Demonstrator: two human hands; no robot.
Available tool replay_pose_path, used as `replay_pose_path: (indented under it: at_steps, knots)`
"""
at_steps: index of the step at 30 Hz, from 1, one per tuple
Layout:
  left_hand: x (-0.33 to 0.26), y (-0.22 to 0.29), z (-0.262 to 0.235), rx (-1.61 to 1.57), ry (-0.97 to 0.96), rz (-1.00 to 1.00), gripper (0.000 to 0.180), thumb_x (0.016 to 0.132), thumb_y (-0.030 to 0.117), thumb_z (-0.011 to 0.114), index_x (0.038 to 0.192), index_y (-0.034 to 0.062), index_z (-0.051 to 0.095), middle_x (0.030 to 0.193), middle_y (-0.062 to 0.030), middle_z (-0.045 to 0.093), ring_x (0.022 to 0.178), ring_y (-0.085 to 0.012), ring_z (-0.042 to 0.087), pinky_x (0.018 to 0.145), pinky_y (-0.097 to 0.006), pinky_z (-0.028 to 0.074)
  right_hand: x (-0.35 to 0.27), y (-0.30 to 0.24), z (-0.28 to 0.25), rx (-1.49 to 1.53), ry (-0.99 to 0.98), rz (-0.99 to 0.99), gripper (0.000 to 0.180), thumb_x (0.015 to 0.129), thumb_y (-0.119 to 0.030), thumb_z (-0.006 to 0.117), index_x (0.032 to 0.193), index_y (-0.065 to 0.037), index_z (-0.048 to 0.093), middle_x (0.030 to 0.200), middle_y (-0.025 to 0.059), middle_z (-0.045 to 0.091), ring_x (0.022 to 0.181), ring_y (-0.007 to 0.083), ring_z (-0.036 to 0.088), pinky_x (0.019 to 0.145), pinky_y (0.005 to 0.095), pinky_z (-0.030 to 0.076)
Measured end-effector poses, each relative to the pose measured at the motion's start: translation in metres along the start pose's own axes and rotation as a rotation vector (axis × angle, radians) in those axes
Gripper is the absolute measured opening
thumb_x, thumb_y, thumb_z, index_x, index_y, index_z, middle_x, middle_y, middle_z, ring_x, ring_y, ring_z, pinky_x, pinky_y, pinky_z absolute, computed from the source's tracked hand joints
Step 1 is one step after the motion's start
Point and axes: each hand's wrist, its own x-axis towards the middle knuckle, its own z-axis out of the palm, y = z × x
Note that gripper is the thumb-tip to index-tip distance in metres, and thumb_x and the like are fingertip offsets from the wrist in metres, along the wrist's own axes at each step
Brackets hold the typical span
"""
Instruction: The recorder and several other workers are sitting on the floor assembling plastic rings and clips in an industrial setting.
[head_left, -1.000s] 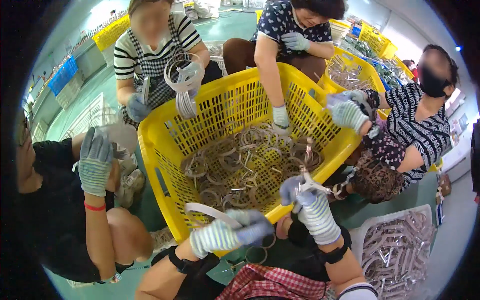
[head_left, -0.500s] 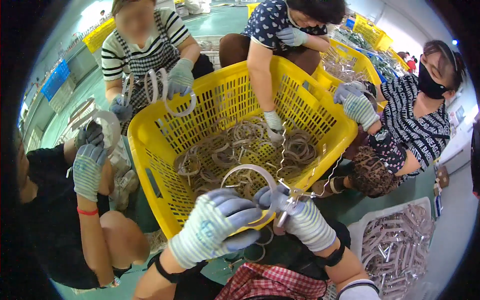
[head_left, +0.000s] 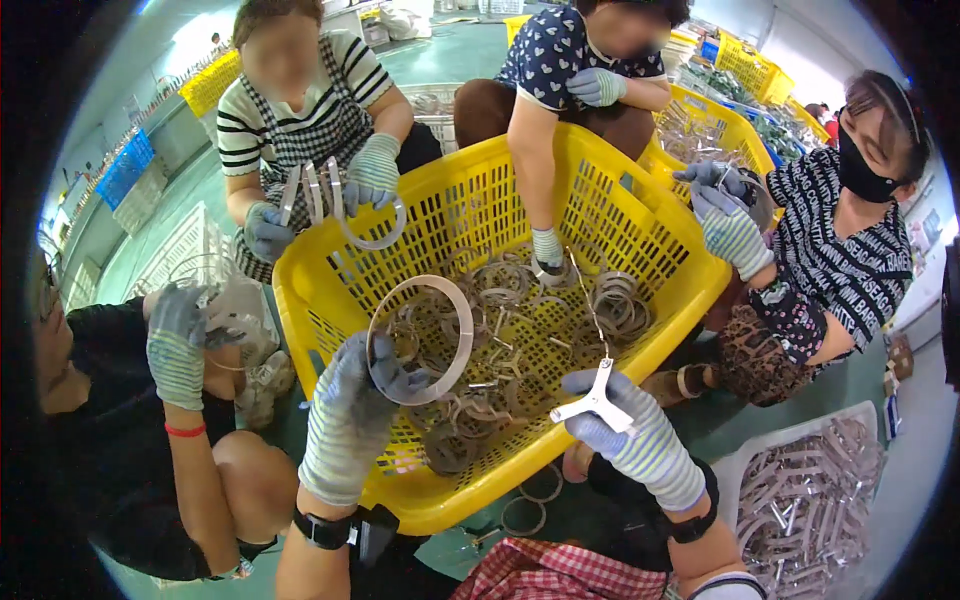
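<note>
My left hand [head_left: 355, 415], in a striped grey-palmed glove, grips a pale flat-band ring [head_left: 463, 345] by its lower left side, above the near left part of the yellow basket. Off to the right, my right hand [head_left: 645, 435], gloved alike, holds a shiny three-armed metal bracket [head_left: 596, 400] at the basket's near rim. From the bracket's top a thin wavy strip [head_left: 588, 295] rises. The ring and the bracket are apart. Below them, several loose rings [head_left: 620, 300] and small metal pieces lie in the yellow basket [head_left: 285, 285].
Co-workers sit around the basket; one co-worker's gloved hand [head_left: 547, 250] reaches inside, another's [head_left: 372, 175] holds several rings. A white crate [head_left: 735, 480] full of metal parts stands at the right. A red checked cloth [head_left: 560, 570] covers my lap.
My hands have moved apart: the left went left with the ring, while the right keeps the bracket, now turned with its three arms showing. The co-worker at the left lowered a hand.
</note>
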Motion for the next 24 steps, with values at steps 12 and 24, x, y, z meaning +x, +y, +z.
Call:
replay_pose_path:
  at_steps: [12,24]
  knots:
    - [-0.010,0.008,0.008,0.182,0.028,-0.024,0.033,0.092,0.031,0.056,0.105,0.0006,0.055,0.071,0.0017,0.052,0.064,-0.0072,0.050,0.079,-0.030,0.050,0.012,0.004,0.003,-0.732,-0.040,-0.603,0.033,0.076,-0.018,0.069,0.106,-0.007,0.062,0.078,0.0087,0.063,0.066,0.0264,0.061,0.058,0.0368,0.047]
    - [-0.028,0.015,0.021,0.586,-0.047,-0.213,0.025,0.083,0.012,0.066,0.103,0.0007,0.058,0.092,-0.0050,0.062,0.083,-0.0108,0.058,0.076,-0.026,0.046,0.010,0.003,-0.005,-0.603,-0.075,-0.299,0.032,0.081,-0.020,0.065,0.109,-0.007,0.062,0.084,0.0119,0.065,0.072,0.0298,0.062,0.064,0.0368,0.050]
